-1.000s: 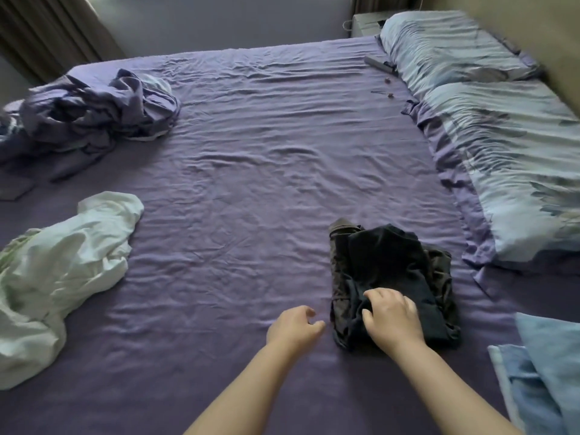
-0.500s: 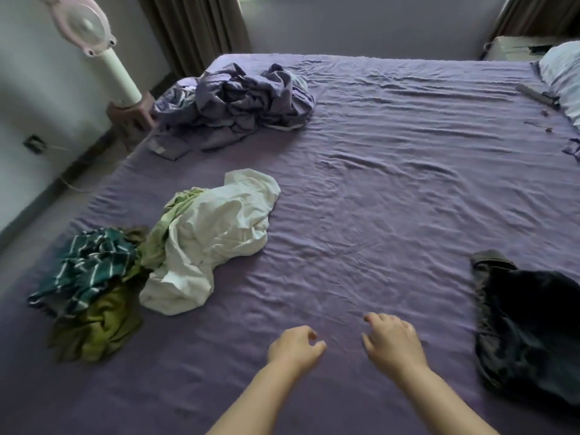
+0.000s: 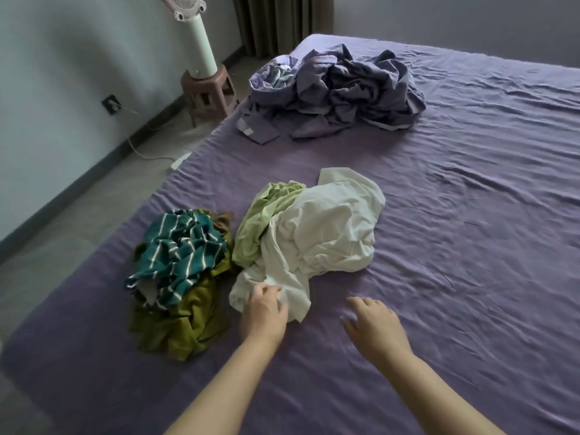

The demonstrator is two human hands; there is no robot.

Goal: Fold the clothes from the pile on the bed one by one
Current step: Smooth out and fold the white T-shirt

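A person's two bare forearms reach over a wide bed covered in a creased purple sheet, where a pile of unfolded clothes lies near the left edge. The left hand rests on the near corner of a crumpled white garment, its fingers curled into the cloth as if pinching it, while the right hand hovers just beside that garment over the bare sheet, fingers loosely spread and holding nothing. A pale green garment is tucked against the white one on its left side; beside these, nearer the bed's edge, a teal striped garment lies on top of an olive garment. Further up the bed, well apart from the pile, sits a rumpled heap of purple bedding. Beyond the mattress, a grey tiled floor runs to a pale wall with a dark skirting, a white standing fan rests on a small pink stool, a wall socket carries a cord, and brown curtains hang at the far corner.
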